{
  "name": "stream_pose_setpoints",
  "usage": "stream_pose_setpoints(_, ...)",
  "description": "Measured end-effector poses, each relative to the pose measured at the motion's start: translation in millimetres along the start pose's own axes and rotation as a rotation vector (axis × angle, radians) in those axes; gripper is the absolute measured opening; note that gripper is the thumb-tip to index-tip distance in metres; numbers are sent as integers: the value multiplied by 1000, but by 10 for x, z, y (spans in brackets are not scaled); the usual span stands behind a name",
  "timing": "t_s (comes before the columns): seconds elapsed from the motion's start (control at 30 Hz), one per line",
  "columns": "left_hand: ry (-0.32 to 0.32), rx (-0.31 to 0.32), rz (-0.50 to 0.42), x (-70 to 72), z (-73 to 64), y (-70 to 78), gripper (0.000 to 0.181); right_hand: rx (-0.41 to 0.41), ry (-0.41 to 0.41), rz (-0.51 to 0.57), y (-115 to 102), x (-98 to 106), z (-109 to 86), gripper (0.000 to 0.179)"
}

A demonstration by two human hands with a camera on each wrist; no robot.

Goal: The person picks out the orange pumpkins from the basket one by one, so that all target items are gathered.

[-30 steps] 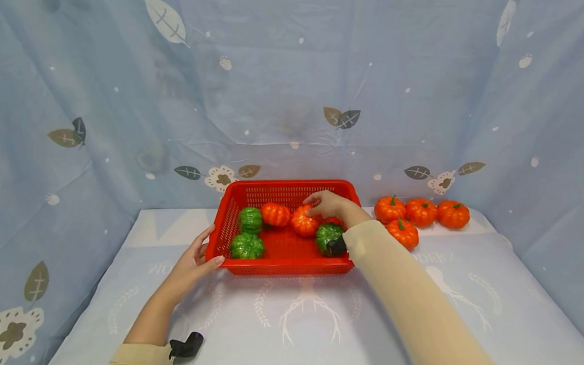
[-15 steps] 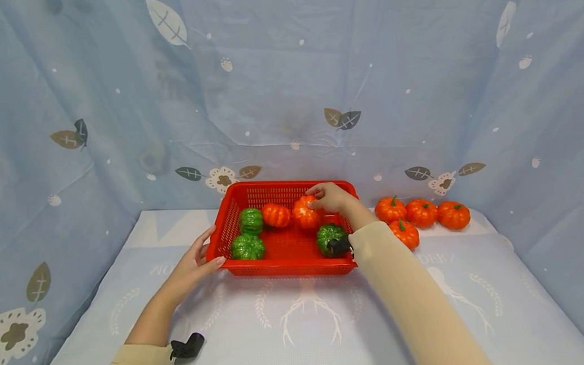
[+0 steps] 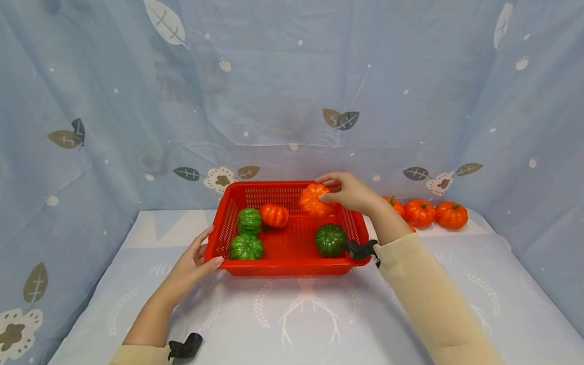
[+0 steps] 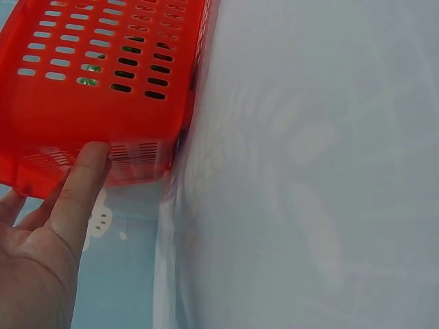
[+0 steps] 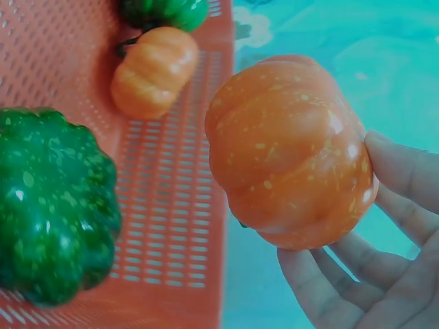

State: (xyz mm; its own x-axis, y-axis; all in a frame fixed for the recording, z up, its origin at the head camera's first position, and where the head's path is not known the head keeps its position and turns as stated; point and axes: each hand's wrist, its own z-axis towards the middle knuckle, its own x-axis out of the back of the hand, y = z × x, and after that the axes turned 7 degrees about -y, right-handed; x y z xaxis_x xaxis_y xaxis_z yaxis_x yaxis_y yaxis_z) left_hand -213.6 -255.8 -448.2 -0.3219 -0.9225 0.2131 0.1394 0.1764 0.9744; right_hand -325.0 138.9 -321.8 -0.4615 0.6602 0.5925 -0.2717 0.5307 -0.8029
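Pumpkin (image 3: 315, 201), orange and ribbed, is up off the floor of the red basket (image 3: 287, 265), pinched between the thumb and fingers of the right hand (image 3: 351, 192). From where I stand it shows against the basket's far right part; whether it is over the basket or just past the far rim, I cannot tell. I'd judge it light and stiff, perhaps hollow, with a gloss that could make it slip a little; it doesn't look fragile. Best to take it round the sides, fingertips settled in the grooves, much as this hand does.

The left hand (image 3: 191, 271) lies spread against the basket's near left corner, its fingers touching the side. Inside sit a smaller orange one (image 3: 275, 215), two green ones (image 3: 246, 246) at the left and a dark green one (image 3: 330, 240) near the right wall. More orange ones (image 3: 420, 213) stand on the table (image 3: 307, 328), to the right.
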Motion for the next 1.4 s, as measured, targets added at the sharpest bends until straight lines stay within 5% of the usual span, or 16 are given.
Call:
stream_pose_setpoints(0.63, -10, 1, -5, 6, -3, 6, 84, 41, 119, -65, -15, 299, -951, 48)
stream_pose_setpoints(1.1, 1, 9, 23, 8, -4, -2, 85, -9, 272, -134, 427, 491, -1582, 56)
stream_pose_setpoints(1.4, 6, 17, 20, -1, 2, -4, 85, -15, 362, -193, 918, 548, -1764, 54)
